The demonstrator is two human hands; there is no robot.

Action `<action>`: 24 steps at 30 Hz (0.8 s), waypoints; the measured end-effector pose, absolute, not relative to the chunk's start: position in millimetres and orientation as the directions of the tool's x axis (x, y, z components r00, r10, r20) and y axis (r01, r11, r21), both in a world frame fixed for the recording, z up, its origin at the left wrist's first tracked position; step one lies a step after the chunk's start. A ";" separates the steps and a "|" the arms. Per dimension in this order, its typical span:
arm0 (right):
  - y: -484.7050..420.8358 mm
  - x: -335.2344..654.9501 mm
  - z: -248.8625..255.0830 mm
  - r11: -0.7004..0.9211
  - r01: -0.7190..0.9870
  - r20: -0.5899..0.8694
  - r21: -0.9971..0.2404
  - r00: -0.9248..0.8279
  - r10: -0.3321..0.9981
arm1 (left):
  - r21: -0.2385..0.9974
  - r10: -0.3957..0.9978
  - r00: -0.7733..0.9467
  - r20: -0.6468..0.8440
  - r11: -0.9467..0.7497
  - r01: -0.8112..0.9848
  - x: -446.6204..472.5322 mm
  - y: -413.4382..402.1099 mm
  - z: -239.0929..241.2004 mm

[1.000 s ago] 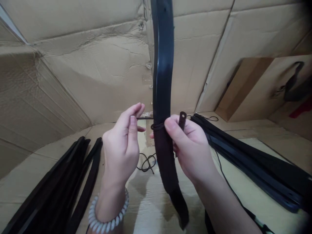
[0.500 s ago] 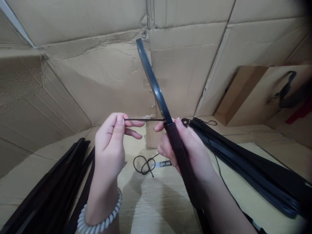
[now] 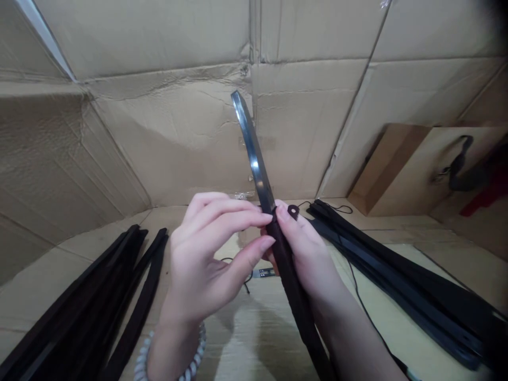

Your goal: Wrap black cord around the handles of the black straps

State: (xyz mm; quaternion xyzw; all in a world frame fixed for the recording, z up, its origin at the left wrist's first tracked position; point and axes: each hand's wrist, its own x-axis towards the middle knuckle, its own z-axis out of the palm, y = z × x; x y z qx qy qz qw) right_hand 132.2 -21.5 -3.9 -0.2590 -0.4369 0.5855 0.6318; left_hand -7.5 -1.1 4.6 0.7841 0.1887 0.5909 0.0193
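Observation:
My right hand [image 3: 307,254] is wrapped round a long, curved black strip [image 3: 256,164] that rises from below toward the cardboard wall, its glossy upper part catching light. A small round black tab [image 3: 293,211] shows just above my right fingers. My left hand [image 3: 210,259] has come across to the strip, its fingertips pressed together against it right beside my right thumb. Whatever the left fingers pinch there is too small to see. A pale coiled band [image 3: 170,365] circles my left wrist.
A pile of long black strips [image 3: 91,312] lies on the cardboard floor at the left, another pile [image 3: 405,275] at the right. A loop of thin black cord [image 3: 248,275] lies on the floor behind my hands. Cardboard walls [image 3: 159,132] enclose the space; a brown box [image 3: 397,164] stands right.
The strip has tilted and turned edge-on. My left hand, which had pulled a thin black cord taut out to the left, has moved back in against the strip.

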 end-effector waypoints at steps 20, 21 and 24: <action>-29.2 132.6 -7.3 0.435 0.115 0.445 -0.893 0.075 0.893 | -0.047 0.184 0.338 0.923 -0.818 0.573 -13.7 -4.9 -0.3; -29.4 132.1 -6.2 0.444 0.147 0.459 -0.884 0.087 0.884 | -0.058 0.176 0.342 0.923 -0.815 0.576 -13.9 -4.8 -0.9; -30.2 131.2 -3.8 0.457 0.225 0.488 -0.861 0.109 0.866 | -0.089 0.152 0.344 0.927 -0.801 0.592 -13.9 -4.5 -1.3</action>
